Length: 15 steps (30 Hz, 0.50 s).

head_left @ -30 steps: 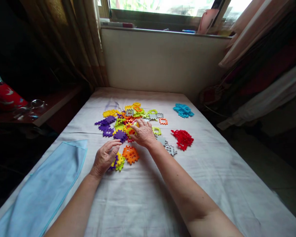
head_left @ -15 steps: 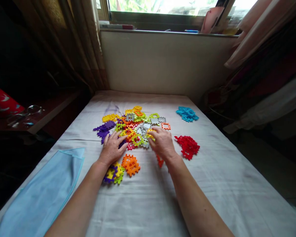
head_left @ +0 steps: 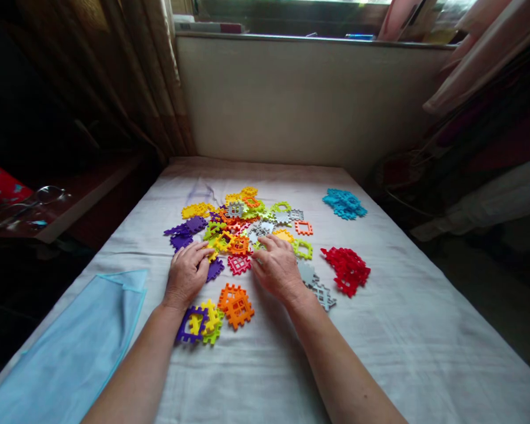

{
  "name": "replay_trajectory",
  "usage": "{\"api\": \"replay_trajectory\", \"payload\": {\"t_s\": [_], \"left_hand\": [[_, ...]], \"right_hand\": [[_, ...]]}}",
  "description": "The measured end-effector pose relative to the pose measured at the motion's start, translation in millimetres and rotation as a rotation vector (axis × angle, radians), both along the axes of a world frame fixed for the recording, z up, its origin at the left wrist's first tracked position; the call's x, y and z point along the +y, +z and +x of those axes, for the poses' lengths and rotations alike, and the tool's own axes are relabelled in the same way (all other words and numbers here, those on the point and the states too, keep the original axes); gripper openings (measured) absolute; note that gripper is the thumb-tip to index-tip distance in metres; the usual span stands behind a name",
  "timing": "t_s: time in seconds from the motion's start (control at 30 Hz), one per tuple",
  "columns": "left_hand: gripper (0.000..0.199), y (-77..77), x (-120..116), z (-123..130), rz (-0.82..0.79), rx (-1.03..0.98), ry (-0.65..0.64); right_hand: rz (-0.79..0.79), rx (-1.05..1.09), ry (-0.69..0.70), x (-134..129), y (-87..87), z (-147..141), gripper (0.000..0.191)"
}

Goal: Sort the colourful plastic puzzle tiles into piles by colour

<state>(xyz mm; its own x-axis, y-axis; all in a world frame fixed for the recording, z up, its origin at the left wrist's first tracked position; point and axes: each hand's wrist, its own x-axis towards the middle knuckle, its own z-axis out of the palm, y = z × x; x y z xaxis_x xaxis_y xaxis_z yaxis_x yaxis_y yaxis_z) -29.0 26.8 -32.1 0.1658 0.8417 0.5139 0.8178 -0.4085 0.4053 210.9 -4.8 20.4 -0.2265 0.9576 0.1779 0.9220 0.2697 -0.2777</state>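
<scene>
Flat interlocking plastic pieces with notched edges lie in a mixed-colour pile (head_left: 236, 227) in the middle of the sheet. My left hand (head_left: 186, 274) rests at the pile's near left side, fingers spread near a yellow piece and a purple piece (head_left: 215, 269). Over the pile's front right, my right hand (head_left: 277, 266) has its fingers and thumb bent around a lime-green piece (head_left: 260, 245), mostly hidden beneath them. A pinkish-red window piece (head_left: 239, 264) lies between the hands. Grey pieces (head_left: 322, 294) lie beside my right wrist.
Blue pieces (head_left: 344, 204) and red pieces (head_left: 347, 269) form separate heaps on the right. Nearer to me are orange pieces (head_left: 237, 306) and a purple, yellow and green group (head_left: 201, 323). A light blue cloth (head_left: 75, 347) covers the left edge. Eyeglasses (head_left: 39, 200) sit on a side shelf.
My right hand has shifted from the yellow piece toward the lime-green one, nearer to me. Grey pieces now lie to its right. My left hand has drawn slightly left and back.
</scene>
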Motion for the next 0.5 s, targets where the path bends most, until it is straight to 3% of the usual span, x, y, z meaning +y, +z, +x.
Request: {"api": "replay_trajectory", "payload": {"t_s": [0.1,0.27,0.5], "left_hand": [[0.026,0.6,-1.0,0.4,0.008,-0.027,-0.017],[0.027,1.5,-2.1,-0.1,0.005,-0.035,-0.02],[0.028,5.0,-2.8,1.8,0.019,-0.043,-0.038]], "right_hand": [[-0.004,-0.016,0.127,-3.9,-3.5,-11.1,0.021],[-0.024,-0.008,0.133,-3.6,-9.3,-19.5,0.017],[0.061,0.01,0.207,-2.6,-13.4,-18.5,0.015]]}}
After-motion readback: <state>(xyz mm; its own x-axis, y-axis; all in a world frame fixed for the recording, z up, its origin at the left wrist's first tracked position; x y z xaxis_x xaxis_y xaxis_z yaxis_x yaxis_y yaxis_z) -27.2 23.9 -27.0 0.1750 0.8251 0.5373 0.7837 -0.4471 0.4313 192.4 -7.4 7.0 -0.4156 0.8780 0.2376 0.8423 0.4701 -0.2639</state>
